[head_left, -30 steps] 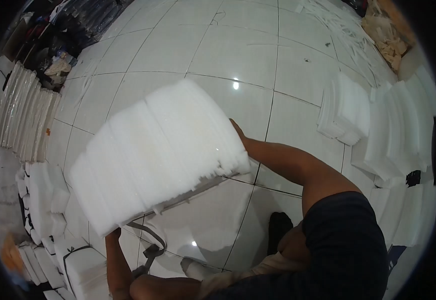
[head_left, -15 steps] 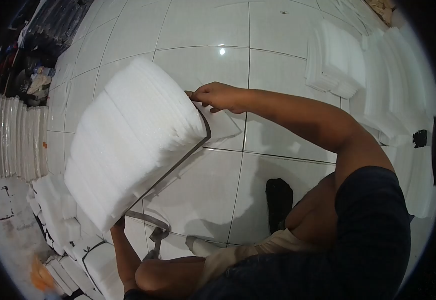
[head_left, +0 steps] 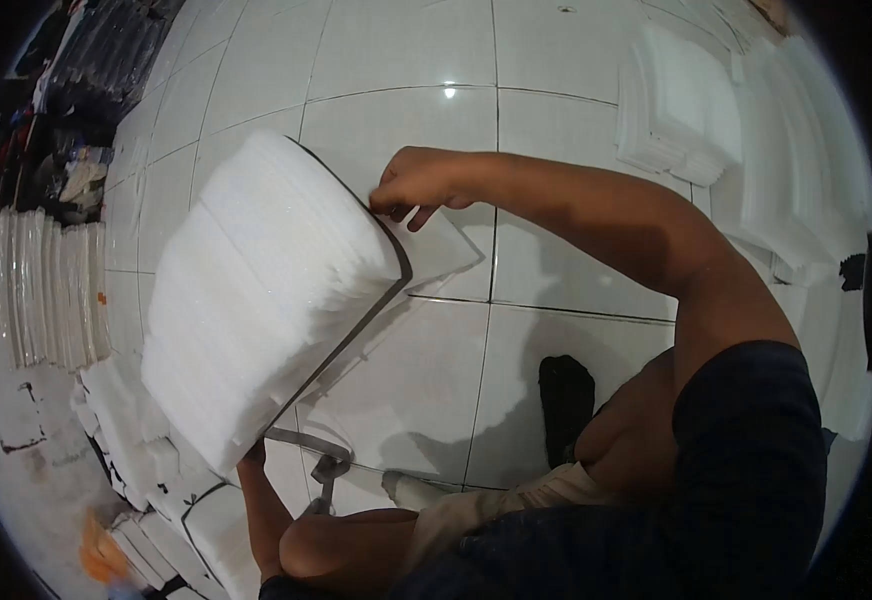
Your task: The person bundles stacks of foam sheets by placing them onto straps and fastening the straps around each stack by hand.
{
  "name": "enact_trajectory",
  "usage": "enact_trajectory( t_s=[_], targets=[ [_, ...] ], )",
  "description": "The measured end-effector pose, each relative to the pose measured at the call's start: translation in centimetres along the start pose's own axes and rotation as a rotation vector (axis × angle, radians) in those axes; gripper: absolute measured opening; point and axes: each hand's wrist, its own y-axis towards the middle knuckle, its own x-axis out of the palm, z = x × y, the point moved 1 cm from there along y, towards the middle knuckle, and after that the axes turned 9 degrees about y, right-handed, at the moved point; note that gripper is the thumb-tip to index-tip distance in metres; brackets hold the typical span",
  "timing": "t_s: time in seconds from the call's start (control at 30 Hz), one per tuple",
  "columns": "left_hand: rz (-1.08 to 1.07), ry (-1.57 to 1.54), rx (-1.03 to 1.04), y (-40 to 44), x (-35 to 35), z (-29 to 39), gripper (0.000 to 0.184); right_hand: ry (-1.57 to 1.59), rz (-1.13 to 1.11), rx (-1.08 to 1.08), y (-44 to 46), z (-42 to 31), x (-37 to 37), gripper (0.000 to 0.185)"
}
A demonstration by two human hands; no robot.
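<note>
A thick stack of white foam sheets (head_left: pixel 256 270) stands tilted on the floor in front of me. A dark flat strap (head_left: pixel 341 337) runs along its right side and round the near right corner up to the far edge. My right hand (head_left: pixel 418 185) is closed at that side, thumb and fingers pinching at the strap. My left hand (head_left: pixel 253 455) is at the stack's near lower corner, beside the strap; its fingers are hidden by the foam. A loose length of the strap trails from there onto the floor by my knee.
Piles of white foam sheets (head_left: pixel 681 105) lie at the right. More wrapped sheets (head_left: pixel 51 290) stand at the left, with strapped foam bundles (head_left: pixel 221 530) at the lower left. Dark wrapped goods (head_left: pixel 106 60) sit at the far left. White floor tiles (head_left: pixel 396 130) surround the stack.
The strap now reaches along the far right edge to the stack's top corner, where none showed before. My right hand has shifted slightly left against the stack. The view has moved a little.
</note>
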Motion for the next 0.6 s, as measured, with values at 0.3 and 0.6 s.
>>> enact_trajectory(
  t_s=[0.3, 0.6],
  targets=[
    [0.199, 0.142, -0.04, -0.3, -3.4, -1.4, 0.057, 0.034, -0.051, 0.001, 0.9, -0.9, -0.5, 0.054],
    [0.221, 0.237, -0.041, -0.6, -3.9, -1.4, 0.053, -0.005, 0.071, -0.122, 1.5, -1.4, -0.1, 0.043]
  ],
)
